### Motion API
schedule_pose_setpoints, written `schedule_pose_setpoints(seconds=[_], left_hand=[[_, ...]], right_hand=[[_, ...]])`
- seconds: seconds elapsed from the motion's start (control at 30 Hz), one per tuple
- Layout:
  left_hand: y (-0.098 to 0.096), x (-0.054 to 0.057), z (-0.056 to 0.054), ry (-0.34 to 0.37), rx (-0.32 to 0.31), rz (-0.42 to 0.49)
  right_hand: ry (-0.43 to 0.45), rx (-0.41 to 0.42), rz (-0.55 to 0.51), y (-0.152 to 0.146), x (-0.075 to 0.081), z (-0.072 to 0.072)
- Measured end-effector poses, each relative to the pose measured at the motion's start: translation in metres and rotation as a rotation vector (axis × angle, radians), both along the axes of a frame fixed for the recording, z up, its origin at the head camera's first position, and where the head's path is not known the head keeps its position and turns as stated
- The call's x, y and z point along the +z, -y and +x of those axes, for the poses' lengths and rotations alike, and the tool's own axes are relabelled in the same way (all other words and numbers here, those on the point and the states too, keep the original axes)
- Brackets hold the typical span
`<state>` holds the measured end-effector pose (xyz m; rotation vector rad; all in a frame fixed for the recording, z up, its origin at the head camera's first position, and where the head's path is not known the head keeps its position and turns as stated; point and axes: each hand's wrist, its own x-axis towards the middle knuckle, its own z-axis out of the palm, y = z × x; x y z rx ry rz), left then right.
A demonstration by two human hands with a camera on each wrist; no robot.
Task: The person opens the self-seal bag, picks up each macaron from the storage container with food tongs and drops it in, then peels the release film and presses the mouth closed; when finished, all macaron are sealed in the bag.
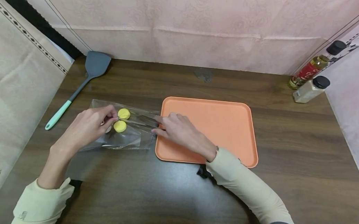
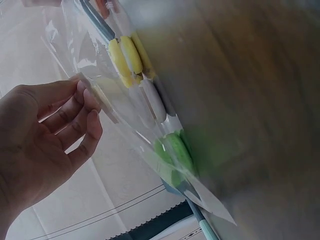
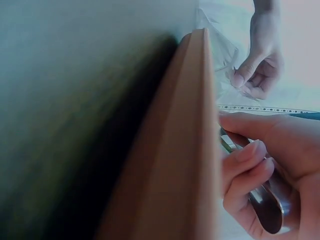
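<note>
A clear plastic bag (image 1: 132, 140) lies on the table with round macarons inside. Two yellow macarons (image 1: 120, 126) show in the head view; the left wrist view also reveals a whitish macaron (image 2: 154, 100) and green macarons (image 2: 175, 152). My left hand (image 1: 86, 128) pinches the bag's upper film between thumb and fingers, lifting it over the macarons. With my right hand (image 1: 184, 131), above the tray's left side, I grip metal tongs (image 1: 139, 123). The tongs point left into the bag, their tips by the yellow macarons. Their bent end (image 3: 267, 212) shows beneath my right fingers.
An orange tray (image 1: 216, 128) lies right of the bag. A grey spatula (image 1: 96, 64) with a mint handle is at the left. An oil bottle (image 1: 308, 72) and a black-capped jar (image 1: 307, 91) stand at the back right. Cloth hangs around the table's sides.
</note>
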<state>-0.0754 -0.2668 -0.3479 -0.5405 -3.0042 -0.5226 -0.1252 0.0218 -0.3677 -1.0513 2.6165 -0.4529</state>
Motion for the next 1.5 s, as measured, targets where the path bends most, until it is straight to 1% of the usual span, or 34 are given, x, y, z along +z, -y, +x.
schedule_pose_setpoints(seconds=[0.07,0.1,0.2,0.3,0.33,0.43,0.57,0.6,0.67,0.77,0.8,0.9,1.0,1.03,1.1,1.17,1.23,1.4,1.5], left_hand=[[0.0,0.0,-0.001,0.002,0.003,-0.001],[0.0,0.0,-0.001,0.0,0.005,-0.003],[0.0,0.001,-0.002,0.002,0.008,-0.001],[-0.001,0.002,-0.003,0.009,0.01,0.001],[-0.001,0.002,-0.003,0.011,0.01,-0.001],[-0.001,0.002,-0.003,0.007,0.01,-0.005],[-0.001,0.002,-0.003,0.005,0.006,-0.005],[-0.001,0.002,-0.003,0.005,0.004,-0.005],[-0.001,0.002,-0.004,0.008,0.0,-0.001],[-0.002,0.002,-0.005,-0.001,-0.007,-0.003],[-0.002,0.002,-0.005,0.0,-0.009,-0.003],[-0.003,0.003,-0.006,-0.002,-0.013,-0.004],[-0.003,0.003,-0.006,0.002,-0.013,-0.001],[-0.003,0.003,-0.006,0.001,-0.014,-0.002],[-0.003,0.003,-0.005,0.008,-0.016,0.001],[-0.003,0.002,-0.005,0.021,-0.018,0.003],[-0.003,0.001,-0.005,0.033,-0.021,0.002],[-0.004,0.002,-0.004,0.049,-0.025,-0.001],[-0.004,0.002,-0.004,0.06,-0.029,-0.002]], right_hand=[[0.023,-0.005,-0.002,0.0,0.001,-0.001],[0.034,-0.008,-0.009,-0.001,-0.008,-0.005],[0.087,-0.027,-0.012,-0.008,-0.002,-0.006],[0.13,-0.04,-0.029,-0.021,0.005,-0.004],[0.143,-0.045,-0.032,-0.027,0.019,0.001],[0.183,-0.05,-0.074,-0.048,0.026,0.006],[0.269,-0.073,-0.134,-0.081,0.034,0.016],[0.268,-0.079,-0.148,-0.09,0.036,0.02],[0.228,-0.106,-0.183,-0.108,0.037,0.027],[0.092,-0.172,-0.232,-0.138,0.037,0.038],[0.032,-0.197,-0.262,-0.148,0.036,0.043],[-0.129,-0.3,-0.339,-0.182,0.036,0.055],[-0.266,-0.421,-0.36,-0.217,0.035,0.064],[-0.288,-0.467,-0.345,-0.228,0.034,0.066],[-0.295,-0.543,-0.294,-0.25,0.03,0.069],[-0.269,-0.599,-0.221,-0.269,0.025,0.073],[-0.219,-0.639,-0.156,-0.284,0.018,0.077],[-0.108,-0.675,0.013,-0.307,0.003,0.084],[-0.065,-0.684,0.073,-0.314,-0.003,0.084]])
